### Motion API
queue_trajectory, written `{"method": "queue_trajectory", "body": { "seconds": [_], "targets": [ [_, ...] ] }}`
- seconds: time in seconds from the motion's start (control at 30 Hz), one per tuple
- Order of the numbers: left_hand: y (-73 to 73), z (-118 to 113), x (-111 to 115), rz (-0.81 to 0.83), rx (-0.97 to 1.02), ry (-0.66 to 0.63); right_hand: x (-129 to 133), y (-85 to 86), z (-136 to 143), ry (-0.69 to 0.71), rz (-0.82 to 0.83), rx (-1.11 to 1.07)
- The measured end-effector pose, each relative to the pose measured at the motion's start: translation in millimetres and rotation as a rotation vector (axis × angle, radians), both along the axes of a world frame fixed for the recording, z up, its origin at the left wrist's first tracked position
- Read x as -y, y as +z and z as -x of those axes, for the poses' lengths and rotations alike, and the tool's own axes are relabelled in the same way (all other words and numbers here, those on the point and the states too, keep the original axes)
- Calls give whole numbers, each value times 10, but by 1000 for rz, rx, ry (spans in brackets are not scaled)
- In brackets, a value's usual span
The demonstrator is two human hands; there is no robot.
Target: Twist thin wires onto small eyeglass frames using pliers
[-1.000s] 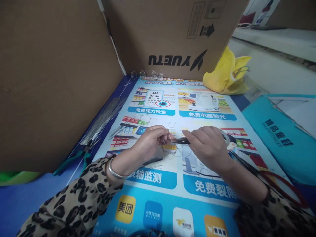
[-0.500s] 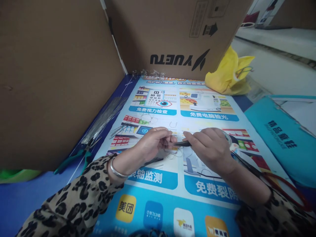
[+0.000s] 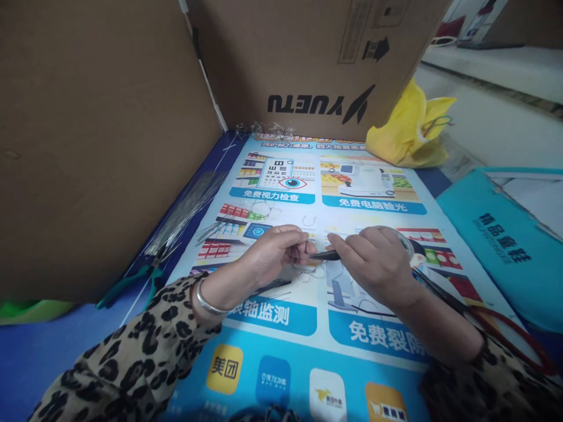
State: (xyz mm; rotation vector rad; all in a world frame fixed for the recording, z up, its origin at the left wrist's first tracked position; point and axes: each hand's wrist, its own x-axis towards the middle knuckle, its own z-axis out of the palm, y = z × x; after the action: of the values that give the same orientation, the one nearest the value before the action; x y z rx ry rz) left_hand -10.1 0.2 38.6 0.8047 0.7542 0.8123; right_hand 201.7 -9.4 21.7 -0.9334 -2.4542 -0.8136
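Note:
My left hand (image 3: 281, 249) is closed, thumb and fingers pinched around a thin wire (image 3: 303, 259) that is barely visible at the fingertips. Wrapped in my right hand (image 3: 373, 261) are what look like pliers; their dark tapered nose (image 3: 324, 256) points left and meets the wire at my left fingertips, while the handles are hidden. Fine wire loops (image 3: 313, 273) lie on the printed sheet just below the hands. A small bent wire (image 3: 309, 221) rests above them.
Straight wires (image 3: 187, 208) lie in a bundle at left, beside teal-handled pliers (image 3: 153, 280). Cardboard walls (image 3: 109, 146) stand left and behind. A yellow bag (image 3: 407, 138), a teal bag (image 3: 488, 246) and a red-looped tool (image 3: 512, 334) lie right. A clear ring (image 3: 407, 243) sits behind my right hand.
Both hands keep nearly the same place and grip. The view has shifted very slightly.

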Motion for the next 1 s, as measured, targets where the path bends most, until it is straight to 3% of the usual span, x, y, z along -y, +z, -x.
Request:
{"method": "queue_trajectory", "body": {
  "seconds": [0.2,0.4,0.63,0.77,0.9,1.0],
  "targets": [
    [59,14,-12,-113,-157,-14,-12,21,14,-18,-48,61],
    [88,26,-23,-331,-387,-1,-21,-22,33,-8,46,90],
    [66,70,3,-901,-761,26,17,13,107,-117,361,52],
    [67,79,44,-1132,-900,39,18,33,119,-146,558,-15],
    [75,83,68,-1272,-986,21,5,52,93,-134,672,-32],
    [73,89,39,-1211,-1058,-66,-19,37,71,-130,710,-2]
  ]
}}
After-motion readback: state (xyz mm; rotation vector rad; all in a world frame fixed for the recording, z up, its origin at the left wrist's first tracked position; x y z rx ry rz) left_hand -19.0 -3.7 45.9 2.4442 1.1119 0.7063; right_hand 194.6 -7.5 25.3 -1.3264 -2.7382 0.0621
